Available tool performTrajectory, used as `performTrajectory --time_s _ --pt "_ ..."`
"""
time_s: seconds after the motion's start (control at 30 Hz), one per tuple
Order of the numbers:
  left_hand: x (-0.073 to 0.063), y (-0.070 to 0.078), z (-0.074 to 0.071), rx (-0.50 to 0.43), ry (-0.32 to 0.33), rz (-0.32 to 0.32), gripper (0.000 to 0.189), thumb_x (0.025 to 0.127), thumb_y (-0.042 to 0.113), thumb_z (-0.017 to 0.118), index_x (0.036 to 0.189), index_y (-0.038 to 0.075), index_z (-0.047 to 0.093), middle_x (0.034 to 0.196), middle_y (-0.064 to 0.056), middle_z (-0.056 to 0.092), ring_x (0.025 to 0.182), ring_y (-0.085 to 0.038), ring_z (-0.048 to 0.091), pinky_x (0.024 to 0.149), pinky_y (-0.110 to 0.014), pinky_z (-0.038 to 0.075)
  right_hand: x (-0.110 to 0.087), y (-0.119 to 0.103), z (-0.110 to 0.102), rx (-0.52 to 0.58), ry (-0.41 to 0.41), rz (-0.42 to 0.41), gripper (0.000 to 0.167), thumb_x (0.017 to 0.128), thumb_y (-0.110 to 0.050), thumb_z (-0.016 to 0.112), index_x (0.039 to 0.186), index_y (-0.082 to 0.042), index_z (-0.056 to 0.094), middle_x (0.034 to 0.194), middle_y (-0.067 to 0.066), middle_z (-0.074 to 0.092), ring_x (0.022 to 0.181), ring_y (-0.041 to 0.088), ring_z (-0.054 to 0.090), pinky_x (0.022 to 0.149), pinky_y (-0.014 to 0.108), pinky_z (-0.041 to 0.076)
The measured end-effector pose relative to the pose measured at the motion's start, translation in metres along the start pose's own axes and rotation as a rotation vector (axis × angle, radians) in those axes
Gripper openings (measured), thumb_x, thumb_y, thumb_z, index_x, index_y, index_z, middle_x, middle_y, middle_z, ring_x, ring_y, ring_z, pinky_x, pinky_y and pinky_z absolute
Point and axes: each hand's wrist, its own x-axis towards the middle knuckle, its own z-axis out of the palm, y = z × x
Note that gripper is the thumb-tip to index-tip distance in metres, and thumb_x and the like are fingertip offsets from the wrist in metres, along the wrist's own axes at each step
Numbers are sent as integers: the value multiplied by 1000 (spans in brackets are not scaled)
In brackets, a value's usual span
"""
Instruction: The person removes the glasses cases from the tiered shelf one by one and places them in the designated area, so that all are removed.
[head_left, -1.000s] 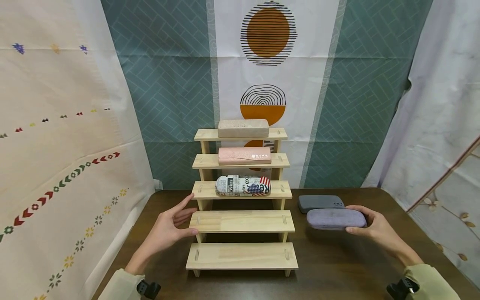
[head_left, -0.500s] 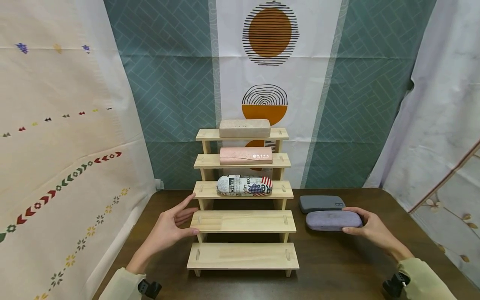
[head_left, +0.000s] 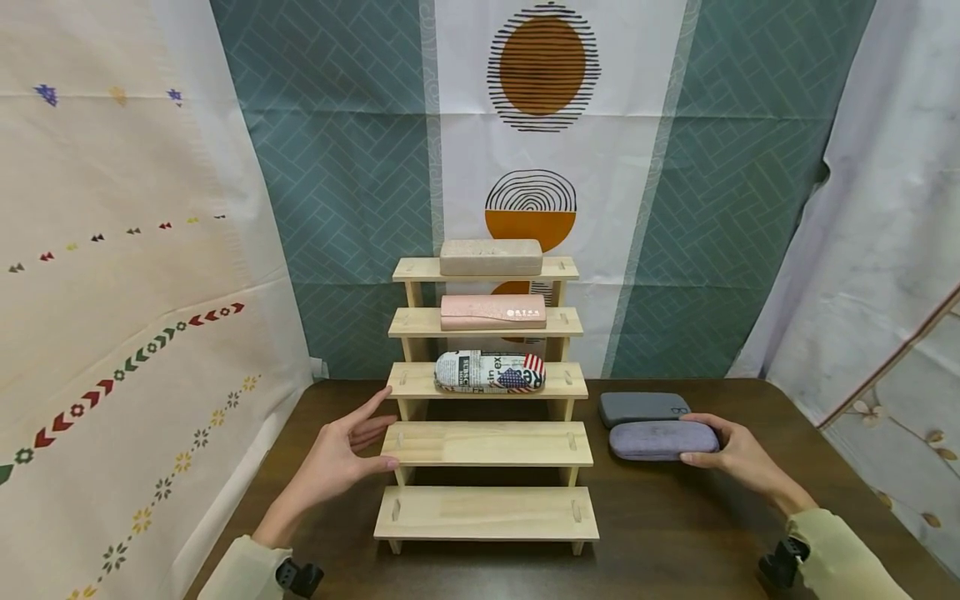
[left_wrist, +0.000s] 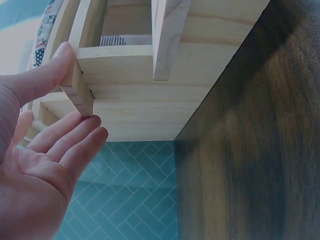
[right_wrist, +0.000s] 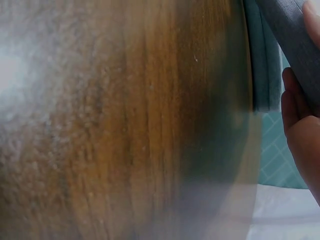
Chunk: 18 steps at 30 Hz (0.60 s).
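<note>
My right hand point(head_left: 738, 458) pinches the near end of a lavender fabric glasses case point(head_left: 652, 440) between thumb and fingers. In the right wrist view this case point(right_wrist: 295, 45) is held off the table. Just behind it, a blue-grey glasses case point(head_left: 637, 407) with a small glasses mark lies on the table. To the left stands a pale wooden stepped stand point(head_left: 487, 512). My left hand point(head_left: 337, 454) steadies its left side, thumb and fingertips on opposite edges of a step's end point(left_wrist: 80, 92) in the left wrist view.
Lying along the stand's upper three steps are a beige case point(head_left: 491, 258), a pink case point(head_left: 492, 312) and a newspaper-and-flag print case point(head_left: 490, 372). The dark wooden table point(head_left: 675, 533) is bordered by patterned cloth hangings point(head_left: 345, 208) at back and sides.
The right hand has carried the lavender case slightly left, and the blue-grey case behind it shows a little more. The left hand keeps its place on the stand.
</note>
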Motion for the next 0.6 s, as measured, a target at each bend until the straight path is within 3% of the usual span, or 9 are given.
performTrajectory --time_s 0.27,0.6 --pt "0 1 0 -20 -9 -3 102 80 10 94 165 23 39 137 -18 67 127 -37 64 101 -55 53 1 0 3 19 -6 25 66 90 -14 86 145 6 56 143 29 55 104 8 61 83 19 51" --pt "0 1 0 -27 -14 -8 101 80 10 93 165 23 39 138 -20 66 128 -38 63 101 -52 54 3 5 3 8 -8 -7 65 89 -12 86 143 7 57 140 28 56 103 7 61 84 17 50"
